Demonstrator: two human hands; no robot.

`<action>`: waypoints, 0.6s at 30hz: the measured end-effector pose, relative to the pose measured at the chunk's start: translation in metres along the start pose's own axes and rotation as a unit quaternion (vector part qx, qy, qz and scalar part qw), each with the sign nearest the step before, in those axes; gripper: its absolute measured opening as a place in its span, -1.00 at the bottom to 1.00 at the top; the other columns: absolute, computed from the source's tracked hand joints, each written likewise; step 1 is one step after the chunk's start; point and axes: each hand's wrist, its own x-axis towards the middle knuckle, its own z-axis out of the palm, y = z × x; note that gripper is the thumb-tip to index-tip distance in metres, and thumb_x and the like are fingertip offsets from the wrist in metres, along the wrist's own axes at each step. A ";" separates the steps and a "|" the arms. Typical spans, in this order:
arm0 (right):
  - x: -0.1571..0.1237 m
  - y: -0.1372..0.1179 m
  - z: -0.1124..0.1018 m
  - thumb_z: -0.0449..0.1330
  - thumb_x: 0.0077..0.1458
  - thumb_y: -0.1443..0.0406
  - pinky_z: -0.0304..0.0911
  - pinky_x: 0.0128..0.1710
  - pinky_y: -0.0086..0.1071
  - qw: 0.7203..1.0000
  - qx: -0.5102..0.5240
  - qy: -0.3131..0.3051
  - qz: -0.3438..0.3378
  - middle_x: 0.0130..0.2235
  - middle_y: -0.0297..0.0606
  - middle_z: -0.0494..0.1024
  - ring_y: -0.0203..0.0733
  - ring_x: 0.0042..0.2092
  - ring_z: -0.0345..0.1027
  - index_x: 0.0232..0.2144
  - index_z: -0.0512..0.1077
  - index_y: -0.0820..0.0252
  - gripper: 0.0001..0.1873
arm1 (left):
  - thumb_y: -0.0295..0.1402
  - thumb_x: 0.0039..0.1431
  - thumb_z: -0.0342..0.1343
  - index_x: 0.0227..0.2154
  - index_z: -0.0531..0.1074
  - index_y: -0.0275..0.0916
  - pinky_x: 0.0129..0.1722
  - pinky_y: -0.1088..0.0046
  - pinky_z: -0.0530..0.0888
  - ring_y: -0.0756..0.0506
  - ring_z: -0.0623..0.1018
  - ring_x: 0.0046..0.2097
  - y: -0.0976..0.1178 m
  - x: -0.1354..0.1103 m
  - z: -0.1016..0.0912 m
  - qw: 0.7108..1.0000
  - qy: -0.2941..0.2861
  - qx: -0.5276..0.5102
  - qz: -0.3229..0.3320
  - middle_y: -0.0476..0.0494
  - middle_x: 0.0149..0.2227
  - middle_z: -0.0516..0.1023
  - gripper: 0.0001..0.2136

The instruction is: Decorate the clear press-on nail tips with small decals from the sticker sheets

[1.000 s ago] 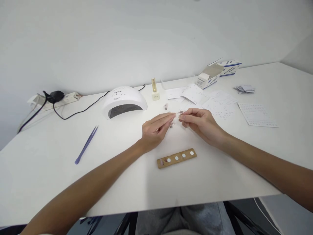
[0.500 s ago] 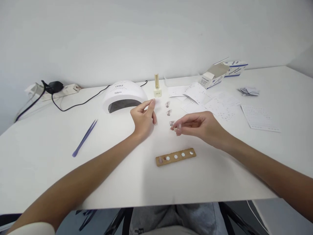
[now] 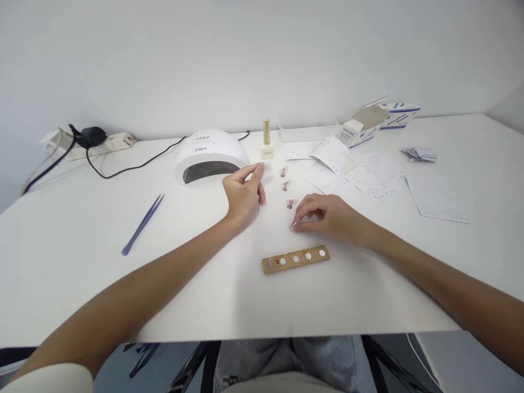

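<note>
My right hand (image 3: pixel 327 217) is closed in a pinch low over the white table, with a small clear press-on nail (image 3: pixel 293 225) at its fingertips. Just beyond it, three similar decorated nails (image 3: pixel 290 204) lie in a column. My left hand (image 3: pixel 244 192) rests by the lamp, thumb and forefinger pinched on something pale and too faint to make out. Nearer my body sits a wooden strip (image 3: pixel 302 259) with several white dots, and a nail (image 3: pixel 271 264) on its left end.
Behind my left hand stand a white nail lamp (image 3: pixel 213 154) and a gold-capped polish bottle (image 3: pixel 267 143). Purple tweezers (image 3: pixel 142 225) lie at left. Printed sheets (image 3: pixel 376 173), an open carton (image 3: pixel 362 128) and small packets (image 3: pixel 420 154) occupy the right. A power strip (image 3: pixel 118 143) with cables is far left.
My right hand has lowered toward the table and slightly nearer me with the nail, uncovering the nearest nail of the column. The left hand keeps its pinch; the view has shifted a little.
</note>
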 end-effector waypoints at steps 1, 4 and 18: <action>0.000 0.001 0.002 0.33 -0.10 0.24 0.04 -0.46 -0.37 1.000 -0.005 0.006 0.001 -0.33 -0.34 0.49 -0.34 -0.46 0.09 -0.49 0.57 0.04 -0.95 | -0.21 0.06 0.19 -0.37 0.53 -0.31 -0.79 0.56 0.16 0.10 0.25 -0.80 0.000 0.000 0.000 1.000 -0.001 0.002 -0.001 0.11 -0.79 0.29 -0.77; 0.000 0.004 0.006 0.32 -0.10 0.22 0.04 -0.46 -0.37 1.000 -0.006 0.024 0.010 -0.33 -0.35 0.48 -0.34 -0.46 0.10 -0.49 0.56 0.04 -0.94 | -0.22 0.07 0.18 -0.37 0.54 -0.32 -0.78 0.55 0.17 0.09 0.24 -0.80 0.002 -0.001 0.000 1.000 -0.009 0.006 -0.002 0.11 -0.80 0.28 -0.77; -0.006 -0.007 -0.031 0.22 -0.03 0.20 0.18 -0.37 -0.36 0.986 -0.129 -0.067 0.083 -0.36 -0.33 0.49 -0.24 -0.34 0.29 -0.37 0.52 0.06 -0.86 | -0.23 0.08 0.17 -0.37 0.53 -0.29 -0.77 0.55 0.17 0.10 0.24 -0.80 -0.001 0.000 -0.001 1.000 -0.014 0.001 -0.024 0.11 -0.79 0.29 -0.79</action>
